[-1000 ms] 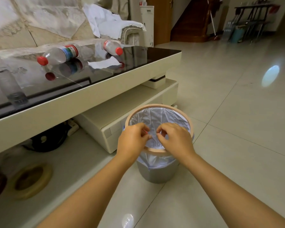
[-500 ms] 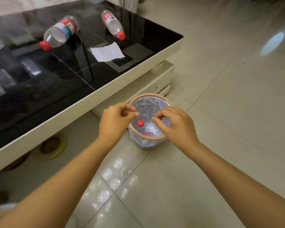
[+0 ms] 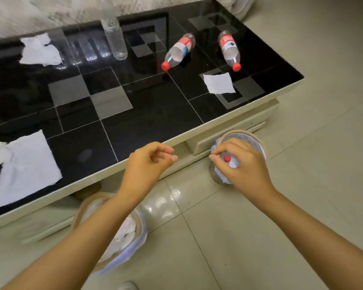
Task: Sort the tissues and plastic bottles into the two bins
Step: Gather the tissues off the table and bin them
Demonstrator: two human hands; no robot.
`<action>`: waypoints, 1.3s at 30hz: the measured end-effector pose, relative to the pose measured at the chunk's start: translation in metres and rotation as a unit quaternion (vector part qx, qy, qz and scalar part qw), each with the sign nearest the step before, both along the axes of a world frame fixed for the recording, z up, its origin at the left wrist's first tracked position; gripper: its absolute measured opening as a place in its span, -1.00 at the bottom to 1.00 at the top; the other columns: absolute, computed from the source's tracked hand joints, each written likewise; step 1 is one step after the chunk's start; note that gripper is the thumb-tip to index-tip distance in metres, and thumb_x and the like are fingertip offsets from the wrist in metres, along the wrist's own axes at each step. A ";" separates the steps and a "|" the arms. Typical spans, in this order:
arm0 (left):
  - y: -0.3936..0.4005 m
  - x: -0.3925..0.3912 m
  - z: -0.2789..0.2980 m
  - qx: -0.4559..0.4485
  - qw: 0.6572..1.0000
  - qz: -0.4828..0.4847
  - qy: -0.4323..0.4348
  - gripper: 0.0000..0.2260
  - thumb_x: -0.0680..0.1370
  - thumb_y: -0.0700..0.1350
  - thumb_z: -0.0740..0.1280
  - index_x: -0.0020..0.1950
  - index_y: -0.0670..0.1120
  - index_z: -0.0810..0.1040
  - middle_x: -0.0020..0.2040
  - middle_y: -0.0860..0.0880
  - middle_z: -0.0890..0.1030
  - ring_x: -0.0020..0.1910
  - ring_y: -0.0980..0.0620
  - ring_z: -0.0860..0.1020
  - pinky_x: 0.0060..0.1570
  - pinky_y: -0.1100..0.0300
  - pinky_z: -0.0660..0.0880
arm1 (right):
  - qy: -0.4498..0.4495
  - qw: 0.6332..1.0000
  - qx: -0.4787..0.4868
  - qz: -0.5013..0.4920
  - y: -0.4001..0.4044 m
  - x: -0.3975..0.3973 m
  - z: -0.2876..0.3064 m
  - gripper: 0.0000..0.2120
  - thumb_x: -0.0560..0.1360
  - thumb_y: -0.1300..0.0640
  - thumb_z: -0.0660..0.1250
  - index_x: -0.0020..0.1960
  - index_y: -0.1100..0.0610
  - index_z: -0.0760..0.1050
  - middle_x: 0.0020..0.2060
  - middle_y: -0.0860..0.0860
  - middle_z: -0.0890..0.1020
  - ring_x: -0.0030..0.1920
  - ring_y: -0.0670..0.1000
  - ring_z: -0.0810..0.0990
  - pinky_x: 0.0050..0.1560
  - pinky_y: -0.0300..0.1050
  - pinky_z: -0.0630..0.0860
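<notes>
Two red-capped plastic bottles (image 3: 177, 52) (image 3: 228, 50) lie on the black glass table (image 3: 155, 114), and a clear bottle (image 3: 114, 36) stands upright behind them. White tissues rest at the far left (image 3: 41, 50), near the right end (image 3: 218, 83) and at the near left (image 3: 23, 168). My right hand (image 3: 243, 166) hovers over the right bin (image 3: 258, 141), fingertips pinched together, with a red cap (image 3: 227, 158) showing inside. My left hand (image 3: 151, 162) hangs curled and empty at the table's front edge. My left forearm partly covers the left bin (image 3: 80, 212), which holds tissues (image 3: 128, 231).
Both bins stand on the pale tiled floor (image 3: 260, 237) in front of the table. A cream drawer unit (image 3: 228, 135) sits under the table beside the right bin. A light sofa (image 3: 40, 11) runs behind the table.
The view has risen and swung left, bringing the left bin and more of the table into sight. My left hand has come off the right bin's rim and moved left.
</notes>
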State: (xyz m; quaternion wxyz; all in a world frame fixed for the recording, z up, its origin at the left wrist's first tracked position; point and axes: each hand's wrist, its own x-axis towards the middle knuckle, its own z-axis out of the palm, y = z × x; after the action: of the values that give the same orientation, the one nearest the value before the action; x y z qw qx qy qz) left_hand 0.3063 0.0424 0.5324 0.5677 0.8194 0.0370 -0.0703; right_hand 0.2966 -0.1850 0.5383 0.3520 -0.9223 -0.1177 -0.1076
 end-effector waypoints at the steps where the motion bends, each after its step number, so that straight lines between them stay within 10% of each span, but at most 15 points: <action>1: 0.020 -0.005 0.004 0.006 1.000 0.014 0.000 -0.90 0.43 -0.15 0.49 -0.08 -0.01 0.65 -0.24 0.05 0.66 -0.25 0.23 0.58 -0.18 0.45 0.49 | 0.008 1.000 0.000 0.014 0.016 0.003 0.002 -0.91 0.46 0.07 0.35 -0.13 0.09 0.58 -0.18 -0.06 0.59 -0.11 -0.05 0.54 -0.10 -0.01 0.51; 30: 0.364 -0.080 -0.031 0.026 0.948 0.287 0.135 -0.80 0.42 -0.11 0.50 0.01 0.03 0.59 -0.20 0.09 0.66 -0.17 0.12 0.62 -0.04 0.17 0.58 | 0.152 0.962 -0.101 0.201 0.361 0.033 -0.022 -0.95 0.46 -0.01 0.38 -0.11 -0.07 0.53 -0.06 -0.22 0.49 -0.01 -0.13 0.49 -0.08 -0.14 0.53; 39: 0.364 -0.024 -0.050 0.048 0.936 0.292 0.192 -0.36 0.40 -0.01 0.52 0.40 0.01 0.33 0.31 -0.01 0.45 0.26 -0.01 0.46 0.22 0.04 0.44 | 0.197 0.947 -0.096 0.235 0.374 0.070 -0.020 -0.82 0.46 0.02 0.38 0.07 -0.09 0.55 0.09 -0.26 0.49 0.11 -0.10 0.50 0.03 -0.13 0.54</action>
State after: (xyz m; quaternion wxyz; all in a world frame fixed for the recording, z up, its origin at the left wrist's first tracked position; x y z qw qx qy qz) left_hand 0.2825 0.4062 0.4823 0.5048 0.7698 0.3866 -0.0554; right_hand 0.3668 0.1891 0.5188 0.2933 -0.9007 -0.2692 0.1738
